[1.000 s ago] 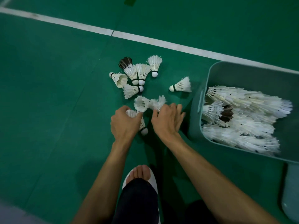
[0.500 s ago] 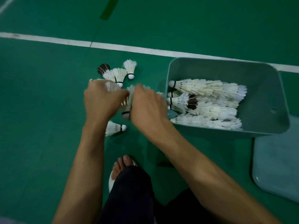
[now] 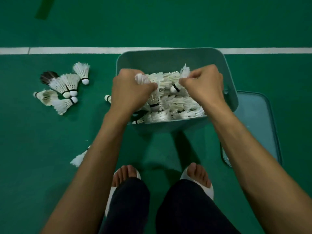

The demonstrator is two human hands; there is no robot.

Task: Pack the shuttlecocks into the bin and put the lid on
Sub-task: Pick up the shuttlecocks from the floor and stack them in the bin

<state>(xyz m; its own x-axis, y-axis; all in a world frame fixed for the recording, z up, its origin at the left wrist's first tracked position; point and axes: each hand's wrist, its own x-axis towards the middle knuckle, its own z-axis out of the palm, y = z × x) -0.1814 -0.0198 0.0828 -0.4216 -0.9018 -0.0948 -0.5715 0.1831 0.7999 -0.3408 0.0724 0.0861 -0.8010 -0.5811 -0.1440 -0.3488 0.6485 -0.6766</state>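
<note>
A person is crouching on a green court floor (image 3: 168, 22) and looking down at both bare hands, which are reaching over an open grey-green bin (image 3: 168, 55). The bin is sitting just on the near side of a white court line (image 3: 84, 50) and is holding a heap of white shuttlecocks (image 3: 182, 107).

The left hand (image 3: 128, 92) is hanging over the bin's left edge, its fingers curled tight around a white shuttlecock (image 3: 152, 100) whose cork end is pointing toward the person. The right hand (image 3: 204, 85) is hovering over the bin's right half, fingers pinched closed on the feathers of another shuttlecock (image 3: 183, 76), whose black-banded cork is dangling below the fingers, above the heap.

The lid (image 3: 256, 124) is lying flat on the floor at the bin's near right corner, partly tucked behind it and partly covered by the right forearm.

A loose cluster of shuttlecocks (image 3: 65, 88) is lying on the floor to the left of the bin, well apart from it; one among them has dark feathers. A single shuttlecock (image 3: 107, 98) is peeking out just beside the left wrist, and another (image 3: 78, 158) is lying nearer the person, partly hidden under the left forearm.

The person's toes in white sandals (image 3: 209, 188) are showing at the near edge of the scene, close to the bin.
</note>
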